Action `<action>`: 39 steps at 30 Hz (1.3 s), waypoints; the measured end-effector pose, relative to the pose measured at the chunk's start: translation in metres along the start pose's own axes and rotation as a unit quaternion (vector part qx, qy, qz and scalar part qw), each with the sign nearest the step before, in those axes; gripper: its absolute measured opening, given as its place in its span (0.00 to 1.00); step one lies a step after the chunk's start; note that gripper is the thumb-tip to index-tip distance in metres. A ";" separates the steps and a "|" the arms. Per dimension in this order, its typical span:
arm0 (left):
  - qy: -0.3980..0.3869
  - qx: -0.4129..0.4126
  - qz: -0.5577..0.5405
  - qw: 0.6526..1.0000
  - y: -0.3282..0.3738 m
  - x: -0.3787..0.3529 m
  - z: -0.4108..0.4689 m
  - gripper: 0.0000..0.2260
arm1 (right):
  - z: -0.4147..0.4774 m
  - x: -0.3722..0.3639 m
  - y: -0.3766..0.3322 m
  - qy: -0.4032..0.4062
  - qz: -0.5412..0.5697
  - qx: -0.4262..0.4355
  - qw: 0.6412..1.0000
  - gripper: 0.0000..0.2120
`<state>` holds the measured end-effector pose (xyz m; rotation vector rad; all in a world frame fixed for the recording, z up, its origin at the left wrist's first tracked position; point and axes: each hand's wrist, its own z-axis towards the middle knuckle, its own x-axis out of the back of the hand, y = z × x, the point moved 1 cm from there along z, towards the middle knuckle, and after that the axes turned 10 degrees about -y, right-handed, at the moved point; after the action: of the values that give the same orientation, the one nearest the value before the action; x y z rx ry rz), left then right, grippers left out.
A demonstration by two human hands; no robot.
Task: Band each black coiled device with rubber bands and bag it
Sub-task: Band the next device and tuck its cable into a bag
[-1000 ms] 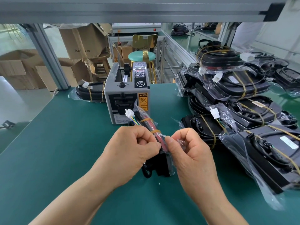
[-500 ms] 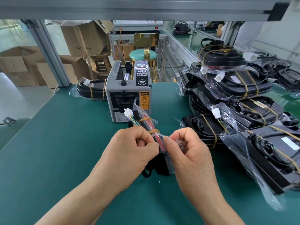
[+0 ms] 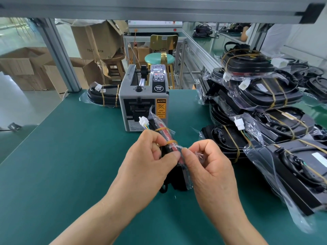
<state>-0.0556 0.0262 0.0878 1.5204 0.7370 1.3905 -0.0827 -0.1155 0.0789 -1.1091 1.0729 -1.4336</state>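
Note:
A black coiled device [image 3: 175,181] stands on edge on the green table [image 3: 70,165], inside a clear plastic bag [image 3: 187,177]. Two yellow rubber bands [image 3: 170,142] cross it, and a white connector [image 3: 143,121] on coloured wires sticks out at its top. My left hand [image 3: 150,160] pinches the bag's edge and the device from the left. My right hand [image 3: 210,167] pinches crumpled bag film from the right. The two thumbs almost touch. The device's lower part is hidden behind my hands.
A grey tape dispenser machine [image 3: 143,101] stands just behind the device. A pile of several bagged, banded devices [image 3: 265,110] fills the right side. One more bagged device [image 3: 104,96] lies at the back left. Cardboard boxes [image 3: 95,41] and a stool [image 3: 159,59] stand beyond the table.
Both hands keep their pinch on the bag with only slight finger shifts. The view has tilted a little.

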 end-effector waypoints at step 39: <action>-0.258 -0.336 0.525 0.738 0.053 0.040 0.059 0.08 | 0.002 0.014 -0.005 -0.053 -0.070 -0.025 0.996 0.10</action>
<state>0.0008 0.0268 0.1555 1.5825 -1.0767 1.5696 -0.0830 -0.1290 0.0853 -1.3031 0.9763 -1.4473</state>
